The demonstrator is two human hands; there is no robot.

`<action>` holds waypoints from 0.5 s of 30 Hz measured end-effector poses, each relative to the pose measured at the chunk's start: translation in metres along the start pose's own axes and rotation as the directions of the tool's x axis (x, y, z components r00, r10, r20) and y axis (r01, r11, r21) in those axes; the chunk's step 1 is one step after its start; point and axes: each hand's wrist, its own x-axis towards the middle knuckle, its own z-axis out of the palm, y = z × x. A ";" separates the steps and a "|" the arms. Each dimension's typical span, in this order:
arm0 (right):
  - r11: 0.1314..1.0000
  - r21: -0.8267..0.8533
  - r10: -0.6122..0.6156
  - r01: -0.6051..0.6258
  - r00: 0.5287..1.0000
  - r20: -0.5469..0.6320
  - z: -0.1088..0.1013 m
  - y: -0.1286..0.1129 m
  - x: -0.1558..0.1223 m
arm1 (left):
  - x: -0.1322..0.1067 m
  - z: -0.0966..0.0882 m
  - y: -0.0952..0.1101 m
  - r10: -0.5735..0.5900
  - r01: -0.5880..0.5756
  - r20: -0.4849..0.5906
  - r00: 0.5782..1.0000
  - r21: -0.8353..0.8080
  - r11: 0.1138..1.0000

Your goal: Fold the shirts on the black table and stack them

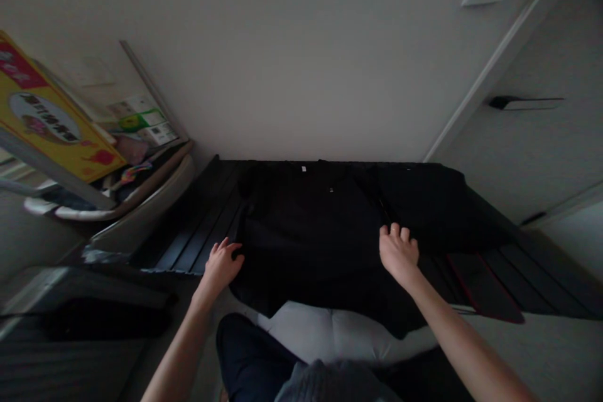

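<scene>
A black garment lies spread over a dark slatted table, its lower edge hanging over the front. A small white tag shows near its far edge. At the garment's left edge, my left hand is closed, thumb and fingers pinching the cloth. My right hand has its fingers curled down on the cloth at the right side. Beyond that hand, more dark folded cloth rests on the table; in the dim light I cannot tell where one piece ends.
A white-rimmed basket with a yellow box and other packages stands at the left. Behind the table rises a pale wall. A door with a handle is at the right. A red-edged dark flat item lies at the table's front right.
</scene>
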 end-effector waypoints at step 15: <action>0.967 0.164 -0.177 0.193 0.978 -0.110 0.025 -0.088 -0.006 | 0.180 0.006 0.043 -0.206 0.127 -0.202 0.957 -0.346 0.929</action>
